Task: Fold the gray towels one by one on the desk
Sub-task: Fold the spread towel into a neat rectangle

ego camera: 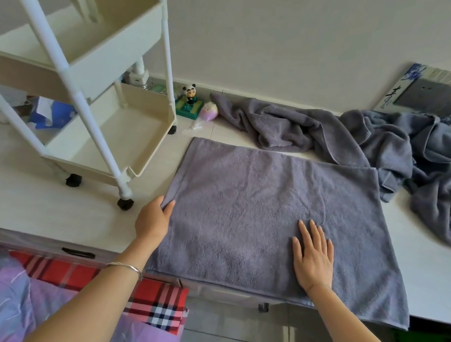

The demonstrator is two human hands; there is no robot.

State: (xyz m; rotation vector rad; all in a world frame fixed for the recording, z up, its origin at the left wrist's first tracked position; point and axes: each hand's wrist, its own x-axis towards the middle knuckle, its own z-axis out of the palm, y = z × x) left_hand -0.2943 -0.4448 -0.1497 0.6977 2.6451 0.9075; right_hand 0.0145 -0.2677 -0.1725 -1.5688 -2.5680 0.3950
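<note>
Gray towel (244, 194) lies flat on the desk (10, 191), my left hand (153, 220) pinching its nine-o'clock edge, my right hand (312, 259) pressing open-palmed at five o'clock, crumpled towels (359, 139) heaped at one o'clock.

Crumpled towels (402, 149) beyond the right edge
</note>
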